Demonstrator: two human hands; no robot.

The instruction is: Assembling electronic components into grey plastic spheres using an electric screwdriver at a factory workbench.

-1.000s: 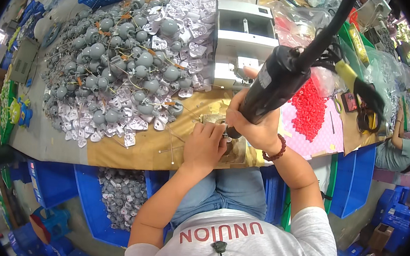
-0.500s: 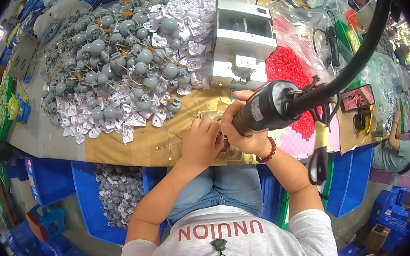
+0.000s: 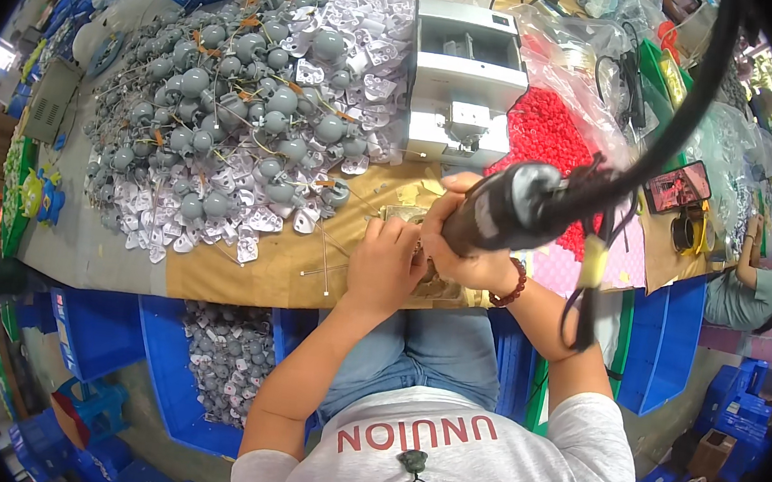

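In my right hand (image 3: 475, 266) is a black electric screwdriver (image 3: 499, 210), gripped around its body with the thumb side toward the table's far end. Its thick cable arches up to the upper right. My left hand (image 3: 384, 261) is closed beside it, fingertips together over a small worn metal fixture (image 3: 442, 289) at the table's near edge. Whatever those fingers pinch is hidden, and so is the screwdriver's tip. Left of my hands lies a big heap of grey ball-shaped parts (image 3: 194, 83) with thin wires, mixed with white plastic pieces (image 3: 367, 49).
A white boxy machine (image 3: 464, 83) stands beyond my hands. Right of it are small red parts (image 3: 546, 126), a phone (image 3: 677, 187) and a yellow tape roll (image 3: 687, 231). Blue bins (image 3: 163, 340) sit below the table edge. A co-worker (image 3: 749, 285) sits at far right.
The whole view has shifted slightly. The screwdriver is blurred now and its loose cable has swung a little left. Both hands stay at the fixture in nearly the same pose.
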